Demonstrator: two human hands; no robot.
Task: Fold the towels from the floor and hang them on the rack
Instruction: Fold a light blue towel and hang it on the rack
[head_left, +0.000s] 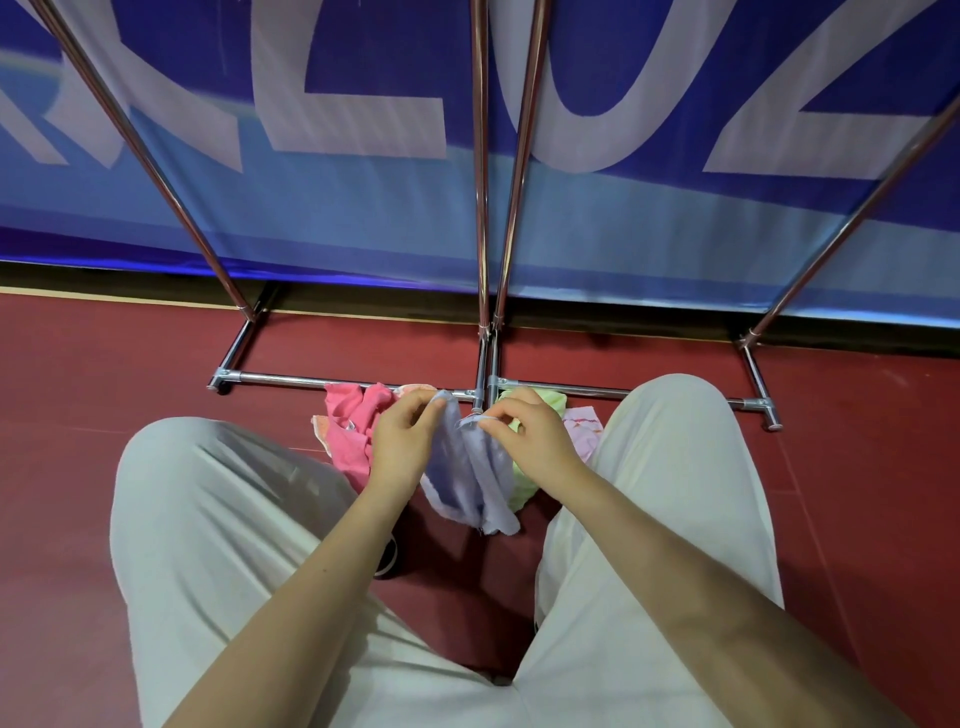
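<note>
Lilac terry cloth, a small towel (470, 467) held up off the dark red floor (104, 374) between two raised knees in pale trousers (218, 519). Pinched at its top edge by both hands: left hand (402, 431) with thumb and curled fingers nipping the upper left corner, right hand (527, 431) with fingertips closed on the upper right corner, the two hands near each other, not touching. Top edge roughly level, running left to right; long axis hanging down from that edge toward the viewer, lower end loose and creased into vertical folds, ending in a ragged hem just above the floor. Behind and beside it, more towels heaped on the floor: a pink towel (353, 426) to the left, a lime green towel (524, 483) to the right (partly hidden by the right hand), and a pale pink patterned cloth (584, 428) against the right knee. Just beyond the heap, the chrome base bar of a rack (280, 380), lying left to right, with slanted uprights rising out of frame. Farther back, a blue banner (363, 218) with large white letters along the wall. Only the head view on offer.
</note>
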